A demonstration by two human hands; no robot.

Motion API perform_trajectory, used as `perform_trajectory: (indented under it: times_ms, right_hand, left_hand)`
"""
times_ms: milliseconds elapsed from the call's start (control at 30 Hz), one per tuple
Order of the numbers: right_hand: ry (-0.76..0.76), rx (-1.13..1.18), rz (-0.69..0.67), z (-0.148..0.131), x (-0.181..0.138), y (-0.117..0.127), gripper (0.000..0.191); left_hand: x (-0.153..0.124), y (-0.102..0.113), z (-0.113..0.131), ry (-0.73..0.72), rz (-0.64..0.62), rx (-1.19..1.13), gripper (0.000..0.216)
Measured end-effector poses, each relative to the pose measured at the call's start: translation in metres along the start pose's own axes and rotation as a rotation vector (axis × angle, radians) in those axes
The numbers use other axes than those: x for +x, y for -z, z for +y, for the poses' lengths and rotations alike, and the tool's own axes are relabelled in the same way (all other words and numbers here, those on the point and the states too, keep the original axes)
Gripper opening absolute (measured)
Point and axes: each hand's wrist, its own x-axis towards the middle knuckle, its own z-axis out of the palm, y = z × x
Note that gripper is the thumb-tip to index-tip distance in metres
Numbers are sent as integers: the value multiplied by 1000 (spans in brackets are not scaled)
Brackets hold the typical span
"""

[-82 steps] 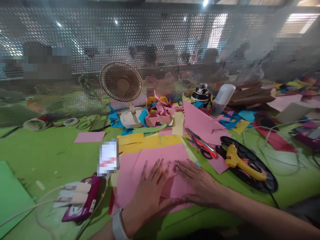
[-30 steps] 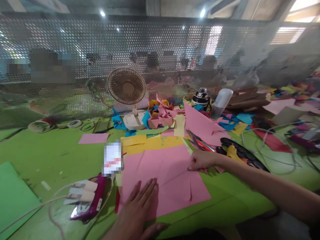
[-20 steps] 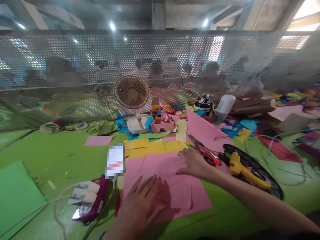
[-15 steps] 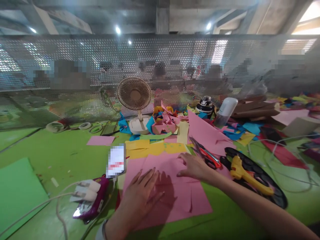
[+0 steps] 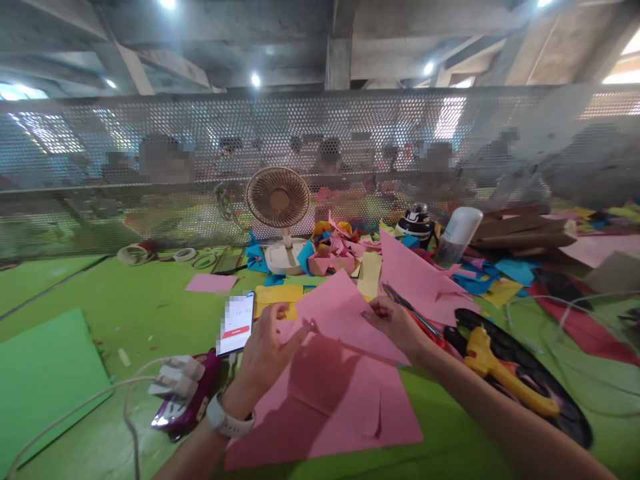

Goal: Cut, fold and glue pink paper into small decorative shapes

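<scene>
A smaller pink sheet of paper (image 5: 336,307) is lifted at a tilt over a larger pink sheet (image 5: 345,407) lying flat on the green table. My right hand (image 5: 400,327) pinches the lifted sheet at its right edge between thumb and fingers. At the sheet's left edge is my left hand (image 5: 270,347), fingers curved and apart from the thumb, whose tip is by the paper. A white watch (image 5: 229,419) is on my left wrist. Scissors and a red-handled cutter (image 5: 425,327) lie just beyond my right hand, partly hidden by it.
On the left are a lit phone (image 5: 237,323), a purple power strip (image 5: 183,400) with white plugs, and green paper (image 5: 50,380). A yellow glue gun (image 5: 500,373) rests on a black tray (image 5: 575,417) at right. A small fan (image 5: 279,198), paper scraps and a perforated screen stand behind.
Both hands lay over the pink paper before. Now a smaller pink sheet is raised in my right hand, and my left hand has risen and moved left. The view has tipped slightly upward.
</scene>
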Motion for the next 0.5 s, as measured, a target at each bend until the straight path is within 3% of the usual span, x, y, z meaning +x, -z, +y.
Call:
perform_trajectory:
  times_ms: [67,100,233,300,400,500]
  right_hand:
    - [0,100,19,-6,-1,-1,28]
    - [0,132,17,-8,-2,-1,29]
    - [36,106,21,-7,-4,-1,32]
    - [80,41,28,-6,-3,3,31]
    - [219,-47,46,-10,-1,13,29]
    - [409,-150,45,-17,-1,24,22]
  left_hand:
    - [7,-1,-5,116,30,-223,67]
    - [11,-1,-6,177,-33,-357,71]
    - [22,-8,-1,253,-444,-800,48]
    - [26,-12,4,220,-418,-857,39]
    - [29,-11,12,17,-208,-718,26]
    - [30,1,17,-429,-106,-441,16]
